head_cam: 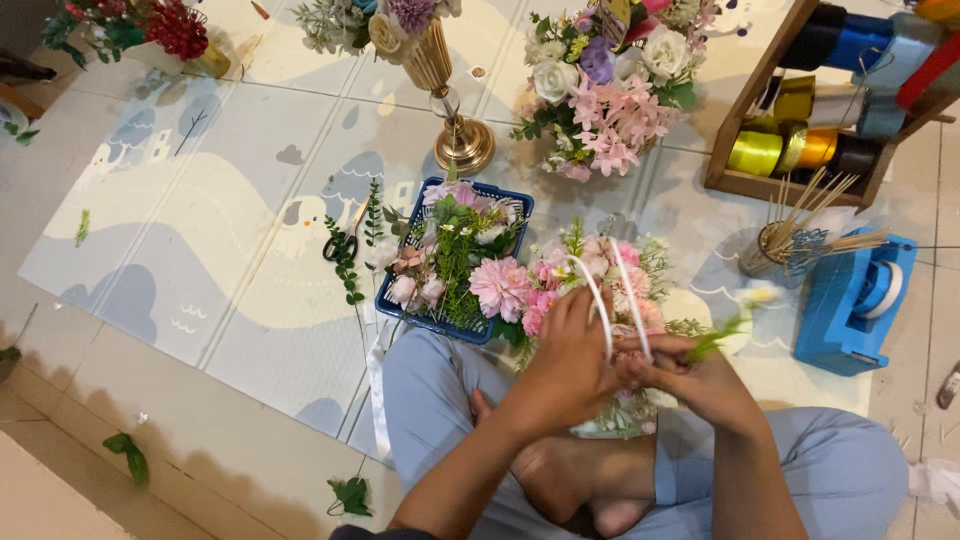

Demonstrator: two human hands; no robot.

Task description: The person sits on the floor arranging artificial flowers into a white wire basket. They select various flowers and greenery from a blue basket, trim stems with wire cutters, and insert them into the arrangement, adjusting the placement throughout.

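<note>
Play mat, flower basket under hands, seemingly.

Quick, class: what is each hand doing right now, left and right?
Left hand: closed on the white handle of the flower basket.
Right hand: closed on a green stem.

No packages, labels, signs or screens in view.
</note>
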